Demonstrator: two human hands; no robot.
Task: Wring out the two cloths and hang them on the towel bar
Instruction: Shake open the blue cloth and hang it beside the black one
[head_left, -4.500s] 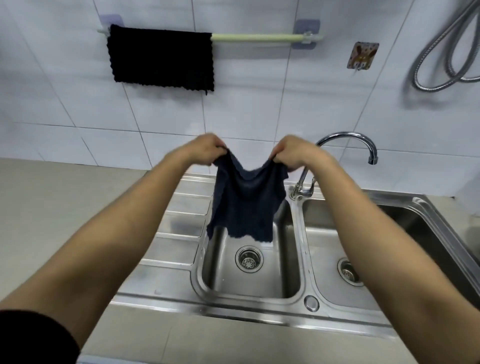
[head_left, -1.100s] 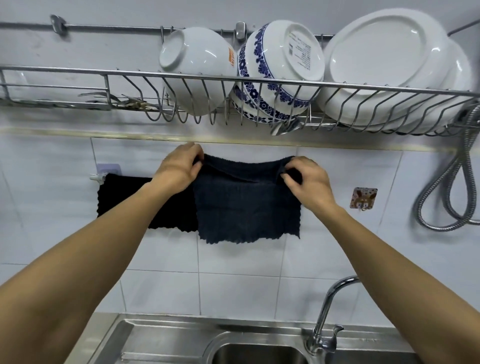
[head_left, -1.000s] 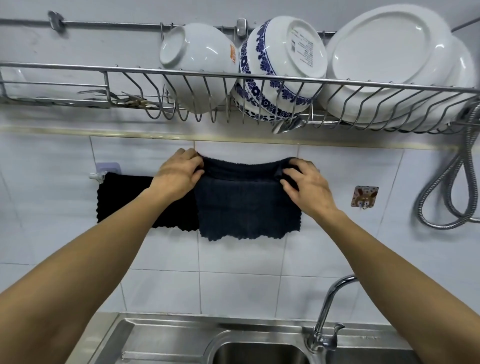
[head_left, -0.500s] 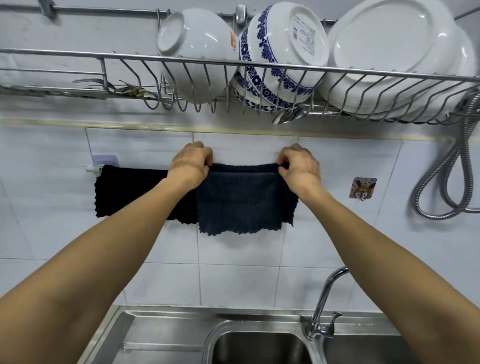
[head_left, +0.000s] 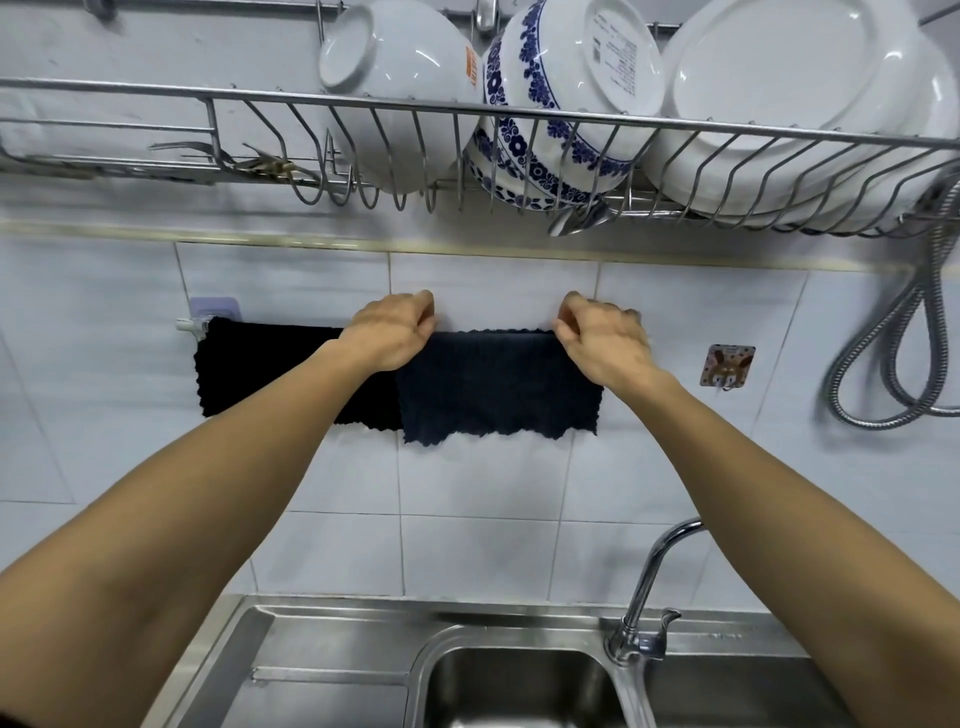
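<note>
A wire rack (head_left: 519, 111) is holding glazed bowls (head_left: 561, 98) above the tiled wall (head_left: 467, 519), and two nubby, scallop-edged cloths are hanging side by side over the bar (head_left: 189, 325): a black cloth (head_left: 260, 369) at left, a navy cloth (head_left: 498, 384) at right. Both arms are reaching up, knuckles raised. The left hand (head_left: 387, 338) and right hand (head_left: 602, 345) are pinching the navy cloth's top corners with curled fingers.

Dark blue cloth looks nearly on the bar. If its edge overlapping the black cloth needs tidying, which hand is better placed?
Probably the left. The left hand pinches the dark blue cloth at the corner beside the black cloth; the right hand holds the far corner.
</note>
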